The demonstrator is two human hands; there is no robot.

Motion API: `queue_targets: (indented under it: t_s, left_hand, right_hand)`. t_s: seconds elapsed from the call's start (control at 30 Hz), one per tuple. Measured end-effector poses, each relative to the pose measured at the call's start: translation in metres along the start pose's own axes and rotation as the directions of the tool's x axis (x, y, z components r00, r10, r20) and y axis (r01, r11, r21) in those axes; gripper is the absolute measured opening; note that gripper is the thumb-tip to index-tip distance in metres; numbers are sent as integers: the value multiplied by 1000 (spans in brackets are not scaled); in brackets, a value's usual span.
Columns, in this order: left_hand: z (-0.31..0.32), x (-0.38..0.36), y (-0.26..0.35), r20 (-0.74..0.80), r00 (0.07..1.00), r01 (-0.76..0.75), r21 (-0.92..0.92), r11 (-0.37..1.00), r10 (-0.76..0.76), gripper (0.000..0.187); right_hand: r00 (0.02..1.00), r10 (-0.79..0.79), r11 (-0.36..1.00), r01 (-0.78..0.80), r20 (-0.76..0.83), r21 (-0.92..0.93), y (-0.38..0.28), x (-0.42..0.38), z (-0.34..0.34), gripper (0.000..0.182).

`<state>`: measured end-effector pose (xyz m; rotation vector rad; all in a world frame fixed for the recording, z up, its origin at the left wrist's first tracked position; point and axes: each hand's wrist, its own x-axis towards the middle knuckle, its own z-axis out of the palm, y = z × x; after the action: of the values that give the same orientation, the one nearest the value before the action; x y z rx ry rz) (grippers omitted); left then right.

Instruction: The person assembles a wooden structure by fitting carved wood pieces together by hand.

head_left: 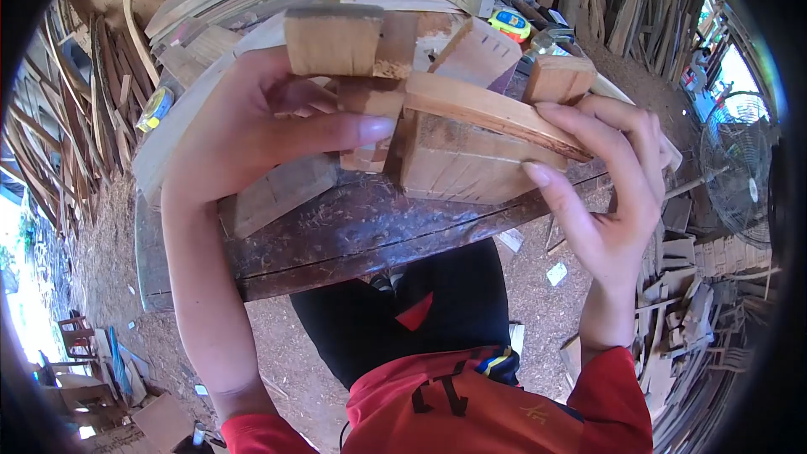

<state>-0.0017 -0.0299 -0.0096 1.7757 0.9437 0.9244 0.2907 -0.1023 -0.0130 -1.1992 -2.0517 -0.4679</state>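
Observation:
My left hand (244,122) is closed around a wooden block (370,99), its thumb lying across the near face and the other fingers behind. A thicker squared wood piece (332,46) sits just above that thumb. My right hand (618,168) grips the right end of a slim, slightly curved wooden strip (496,113), index finger on the strip and thumb lower down. Directly under the strip is a broad wooden block (471,164), with the right thumb tip right at its edge. The strip's left end meets the wood by my left hand.
A dark, worn workbench (361,227) lies beneath, with a flat offcut (282,193) on it. A yellow tape measure (510,25) is at the back, another tape measure (155,109) at the left. Wood scraps stand along the walls; a fan (740,168) is at the right.

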Motion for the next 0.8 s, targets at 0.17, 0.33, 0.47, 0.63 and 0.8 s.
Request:
queue_targets:
  t_s: [0.17, 0.33, 0.47, 0.63, 0.8]
  left_hand:
    - [-2, 0, -5, 41, 999, -36, 7, 999, 36, 45]
    - [-5, -1, -9, 46, 998, -38, 55, 998, 36, 46]
    - [-4, 0, -12, 58, 998, -30, 20, 999, 29, 46]
    - [-4, -1, -12, 68, 998, 8, 80, 997, -14, 48]
    - [-5, -1, -1, 77, 990, 104, 198, 975, -122, 50]
  right_hand:
    - [1000, 29, 999, -29, 4, 41, -1, 3, -1, 26]
    - [990, 112, 974, -93, -83, 207, -1, -3, 9, 23]
    - [982, 130, 962, -91, -137, 258, 5, -6, 16, 23]
    - [974, 155, 947, -99, -164, 304, 8, -10, 22, 22]
    - [965, 185, 933, -112, -188, 342, 7, -13, 26, 22]
